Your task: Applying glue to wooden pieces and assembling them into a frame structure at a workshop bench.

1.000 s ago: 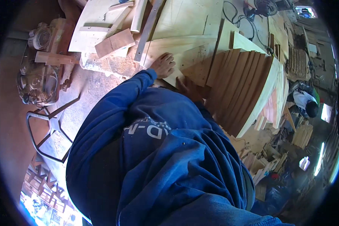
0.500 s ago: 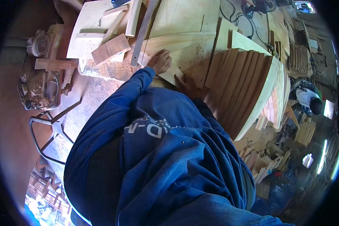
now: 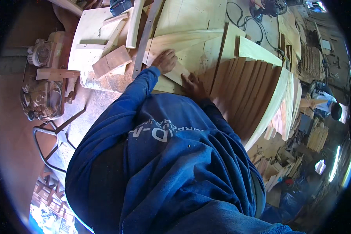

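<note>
A short pale wooden board [image 3: 178, 71] lies slantwise on the near edge of the workbench [image 3: 175, 17]. My left hand [image 3: 165, 61] is closed over its upper left part, fingers curled down onto the wood. At the lower right end my right hand [image 3: 195, 86] grips the board, index finger and thumb at its edge; the other fingers are partly hidden. Just beyond lies a long curved-edged wooden piece [image 3: 183, 40]. Left of my left hand, a long dark metal straightedge [image 3: 146, 41] runs away from me.
A stack of brown boards [image 3: 249, 89] stands close right of my right hand. Loose wood pieces, including a brown block [image 3: 112, 61], lie on the left. A dusty motor [image 3: 40, 53] and metal frame [image 3: 58, 134] stand further left. A fan [image 3: 273, 6] and cables are far right; a person [image 3: 323, 101] works beyond.
My right hand has moved slightly forward along the board's end, showing more of its fingers. My left hand stays on the board. The view has shifted a little.
</note>
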Demonstrator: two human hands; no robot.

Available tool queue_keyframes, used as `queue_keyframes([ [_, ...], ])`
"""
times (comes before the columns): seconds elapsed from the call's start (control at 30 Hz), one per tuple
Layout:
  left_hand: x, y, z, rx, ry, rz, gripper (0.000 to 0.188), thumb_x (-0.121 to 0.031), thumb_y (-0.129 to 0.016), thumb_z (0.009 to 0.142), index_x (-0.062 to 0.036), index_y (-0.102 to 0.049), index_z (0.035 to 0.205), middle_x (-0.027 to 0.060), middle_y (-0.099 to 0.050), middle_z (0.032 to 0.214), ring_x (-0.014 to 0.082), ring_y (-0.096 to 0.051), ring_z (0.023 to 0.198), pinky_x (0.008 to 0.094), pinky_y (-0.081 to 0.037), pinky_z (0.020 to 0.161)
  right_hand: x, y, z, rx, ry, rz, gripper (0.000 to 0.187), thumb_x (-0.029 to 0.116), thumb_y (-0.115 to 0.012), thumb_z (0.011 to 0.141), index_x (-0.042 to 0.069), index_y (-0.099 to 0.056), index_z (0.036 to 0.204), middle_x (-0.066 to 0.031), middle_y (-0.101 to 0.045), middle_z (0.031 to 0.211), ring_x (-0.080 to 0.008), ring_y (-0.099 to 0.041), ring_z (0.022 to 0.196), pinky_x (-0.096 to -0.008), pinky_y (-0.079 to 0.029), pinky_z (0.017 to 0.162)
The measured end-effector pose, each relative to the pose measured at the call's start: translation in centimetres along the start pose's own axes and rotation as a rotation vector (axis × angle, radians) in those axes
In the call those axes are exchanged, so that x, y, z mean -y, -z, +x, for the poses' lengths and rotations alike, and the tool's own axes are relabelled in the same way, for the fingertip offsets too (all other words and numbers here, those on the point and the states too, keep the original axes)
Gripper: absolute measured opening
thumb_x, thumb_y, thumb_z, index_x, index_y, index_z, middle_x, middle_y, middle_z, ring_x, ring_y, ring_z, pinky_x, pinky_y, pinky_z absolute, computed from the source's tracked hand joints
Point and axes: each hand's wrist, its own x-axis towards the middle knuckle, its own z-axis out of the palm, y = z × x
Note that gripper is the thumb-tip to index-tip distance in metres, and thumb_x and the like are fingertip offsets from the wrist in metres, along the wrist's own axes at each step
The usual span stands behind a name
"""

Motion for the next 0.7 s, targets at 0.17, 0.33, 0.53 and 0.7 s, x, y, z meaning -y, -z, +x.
queue_keyframes([
  [0.17, 1.3, 0.2, 2.1, 0.012, 0.024, -0.009, 0.022, -0.017, -0.061, 0.094, -0.0012, -0.066, 0.108, 0.0207, -0.063, 0.122, 0.0394, -0.052, 0.134, 0.0496, -0.043, 0.117, -0.6, 1.4, 1.6, -0.111, 0.194, -0.188, 0.062, 0.020, -0.069, 0.095, 0.028, -0.053, 0.155, -0.0189, -0.056, 0.131, -0.0408, -0.060, 0.110, -0.0513, -0.053, 0.094],
  [0.33, 2.5, -0.1, 3.8, -0.066, 0.015, 0.027, 0.016, -0.019, -0.061, 0.094, -0.0057, -0.067, 0.101, 0.0157, -0.065, 0.117, 0.0346, -0.054, 0.133, 0.0465, -0.045, 0.114, -1.5, 2.2, 3.5, -0.093, 0.164, -0.218, 0.068, 0.027, -0.075, 0.092, 0.029, -0.052, 0.156, -0.0190, -0.054, 0.137, -0.0433, -0.059, 0.112, -0.0530, -0.052, 0.098],
  [0.53, 3.6, -0.2, 5.2, -0.065, 0.045, -0.050, 0.023, -0.015, -0.061, 0.090, -0.0018, -0.069, 0.107, 0.0172, -0.066, 0.118, 0.0387, -0.054, 0.131, 0.0485, -0.044, 0.115, -2.4, 3.0, 5.2, 0.001, 0.100, -0.218, 0.076, 0.025, -0.079, 0.086, 0.029, -0.051, 0.157, -0.0206, -0.053, 0.143, -0.0436, -0.058, 0.119, -0.0529, -0.048, 0.105],
  [0.7, 3.7, -0.1, 5.9, -0.076, 0.062, -0.040, 0.021, -0.015, -0.061, 0.090, -0.0022, -0.070, 0.104, 0.0153, -0.067, 0.114, 0.0382, -0.056, 0.130, 0.0481, -0.045, 0.114, -2.9, 3.5, 6.0, 0.007, 0.103, -0.209, 0.079, 0.021, -0.082, 0.085, 0.027, -0.051, 0.157, -0.0230, -0.053, 0.142, -0.0450, -0.057, 0.122, -0.0527, -0.050, 0.104],
])
